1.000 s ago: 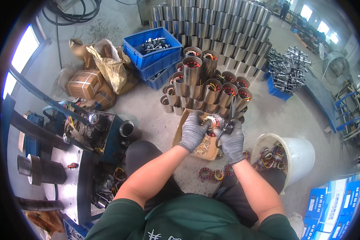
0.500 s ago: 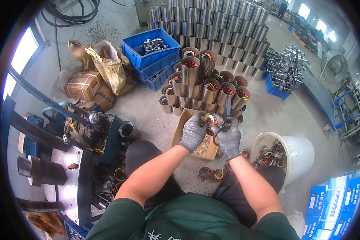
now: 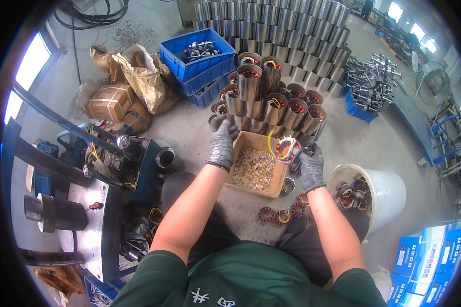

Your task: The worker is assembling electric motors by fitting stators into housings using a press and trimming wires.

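Note:
My right hand (image 3: 311, 168), in a grey glove, is closed round dark-handled scissors (image 3: 296, 162), partly hidden by the fingers. At its fingertips is a ring-shaped motor stator (image 3: 286, 148) with red windings and a loop of yellow wire, over the right edge of a cardboard box (image 3: 278, 180). My left hand (image 3: 222, 139), gloved too, is raised left of the box, near the front left metal tubes. Its fingers are curled, and what they hold, if anything, cannot be made out. Scraps of coloured wire (image 3: 251, 171) cover the box bottom.
Metal tubes (image 3: 249, 87) with wound stators inside stand stacked ahead, before a wall of shiny tubes (image 3: 292, 41). More stators (image 3: 283, 217) lie on the floor near my knees. A white bucket (image 3: 388, 197) holds others on the right. Blue crates (image 3: 194, 69) stand back left.
My left hand has let go of the stator and moved left and up, away from the box. The stator is now by my right hand, which has shifted right. The scissors have swung downward.

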Action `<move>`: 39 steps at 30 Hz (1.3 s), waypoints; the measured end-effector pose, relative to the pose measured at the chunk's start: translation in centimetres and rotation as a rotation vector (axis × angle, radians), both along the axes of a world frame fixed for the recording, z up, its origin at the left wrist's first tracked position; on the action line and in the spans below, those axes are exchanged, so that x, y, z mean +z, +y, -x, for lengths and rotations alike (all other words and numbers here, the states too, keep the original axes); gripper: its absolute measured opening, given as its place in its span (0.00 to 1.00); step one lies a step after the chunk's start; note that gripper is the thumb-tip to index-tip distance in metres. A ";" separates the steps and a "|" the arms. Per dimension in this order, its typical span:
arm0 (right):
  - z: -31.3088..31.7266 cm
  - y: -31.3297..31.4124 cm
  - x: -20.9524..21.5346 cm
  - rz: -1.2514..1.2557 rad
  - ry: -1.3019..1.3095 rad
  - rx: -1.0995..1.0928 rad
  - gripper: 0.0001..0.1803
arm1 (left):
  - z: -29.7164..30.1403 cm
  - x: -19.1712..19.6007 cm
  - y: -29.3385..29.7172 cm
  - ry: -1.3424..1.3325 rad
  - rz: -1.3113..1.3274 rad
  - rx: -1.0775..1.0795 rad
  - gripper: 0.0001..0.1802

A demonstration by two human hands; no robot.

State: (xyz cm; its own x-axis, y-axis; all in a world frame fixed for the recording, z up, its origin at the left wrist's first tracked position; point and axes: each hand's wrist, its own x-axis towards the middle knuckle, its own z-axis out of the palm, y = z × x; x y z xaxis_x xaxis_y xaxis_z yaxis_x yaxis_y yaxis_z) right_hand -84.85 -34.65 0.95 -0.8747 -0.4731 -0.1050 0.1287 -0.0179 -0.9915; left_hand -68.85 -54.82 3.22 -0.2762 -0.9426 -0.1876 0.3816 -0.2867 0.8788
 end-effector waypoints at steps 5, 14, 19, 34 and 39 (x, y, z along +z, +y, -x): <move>-0.3 0.4 1.2 0.045 -0.247 -0.007 0.18 | 0.5 -5.2 3.0 -0.418 0.172 -0.592 0.24; -1.6 -1.0 -0.8 0.069 -0.248 -0.012 0.18 | 1.0 -3.1 7.1 -0.630 0.939 -0.612 0.28; -2.3 -0.9 -2.7 -0.073 -0.249 -0.010 0.21 | 0.8 -1.2 7.2 -0.231 0.236 -0.862 0.17; -3.8 1.7 -1.4 -0.241 -0.399 0.399 0.25 | -0.9 -3.2 5.0 -0.098 0.001 -0.643 0.10; -4.4 2.8 -0.5 -0.155 -0.349 0.481 0.34 | -2.0 -1.8 4.9 -0.204 0.021 -0.576 0.09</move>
State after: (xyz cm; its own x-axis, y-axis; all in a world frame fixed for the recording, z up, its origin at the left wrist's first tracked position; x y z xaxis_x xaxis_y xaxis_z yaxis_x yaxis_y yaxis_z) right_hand -80.49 -31.81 0.48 -0.4681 -0.7626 -0.4464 0.4042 0.2644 -0.8756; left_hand -66.84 -49.93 1.45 -0.7032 -0.6564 -0.2733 -0.0062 -0.3788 0.9255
